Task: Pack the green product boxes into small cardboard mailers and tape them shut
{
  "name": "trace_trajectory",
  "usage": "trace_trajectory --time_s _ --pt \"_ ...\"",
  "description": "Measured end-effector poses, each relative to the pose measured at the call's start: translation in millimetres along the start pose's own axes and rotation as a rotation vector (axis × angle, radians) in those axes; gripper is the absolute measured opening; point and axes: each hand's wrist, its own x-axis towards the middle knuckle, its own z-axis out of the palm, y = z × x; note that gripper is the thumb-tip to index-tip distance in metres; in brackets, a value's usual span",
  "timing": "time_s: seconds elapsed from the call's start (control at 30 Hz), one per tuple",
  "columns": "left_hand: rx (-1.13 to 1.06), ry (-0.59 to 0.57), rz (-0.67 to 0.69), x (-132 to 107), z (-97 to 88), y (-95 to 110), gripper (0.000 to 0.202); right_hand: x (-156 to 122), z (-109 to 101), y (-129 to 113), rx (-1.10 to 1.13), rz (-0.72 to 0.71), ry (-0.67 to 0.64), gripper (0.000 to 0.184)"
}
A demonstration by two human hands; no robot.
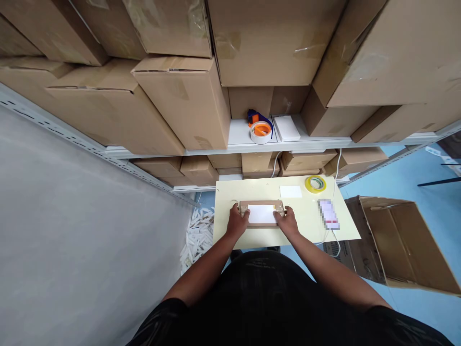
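A small cardboard box point(262, 224) lies on the pale yellow table point(226, 192) in front of me, with a white label point(261, 214) on its top. My left hand point(237, 222) grips the box's left end, thumb on top by the label's edge. At the opposite end my right hand point(287, 222) holds it the same way, its thumb over the label's right edge. Clear tape shines at both ends of the box. Behind it on the table are a white paper slip point(290, 191) and a roll of yellow tape point(316, 184).
A phone point(328, 214) with a white cable lies at the table's right. Stacked cartons point(180, 101) fill the shelves ahead, where a tape dispenser point(260, 126) sits. An open carton point(406, 240) stands on the floor at right; paper strips point(198, 235) are heaped at left beside the wall.
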Motion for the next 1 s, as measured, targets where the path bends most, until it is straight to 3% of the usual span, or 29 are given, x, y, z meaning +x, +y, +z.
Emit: trace_trajectory --time_s 0.1,0.2,0.47,0.6,0.7,0.83,1.0 --pt "-0.031 -0.107 -0.003 0.6 -1.5 -2.9 0.049 5.6 -2.0 -3.8 -0.001 0.051 -0.102 0.06" --pt "-0.052 -0.135 -0.019 0.1 -4.5 -3.7 0.048 6.2 -3.6 -6.9 0.001 0.048 -0.123 0.052" --pt "-0.232 -0.188 -0.105 -15.7 -17.9 -15.1 0.052 -15.4 -14.0 23.3 0.187 0.063 -0.045 0.065" --pt "-0.355 -0.335 -0.073 -23.6 -27.1 -14.8 0.053 -21.8 -10.1 38.0 0.331 0.062 -0.029 0.068" --pt "-0.399 -0.42 -0.014 -29.0 -35.5 -7.7 0.058 -26.1 -4.5 34.6 0.407 0.054 -0.042 0.067" --pt "-0.428 -0.356 0.138 -34.0 -48.6 4.9 0.058 -40.2 -7.7 16.8 0.484 0.006 -0.003 0.067" --pt "-0.455 -0.235 0.261 -29.3 -65.9 33.2 0.062 -62.8 -32.9 -18.7 0.553 -0.124 0.079 0.066"
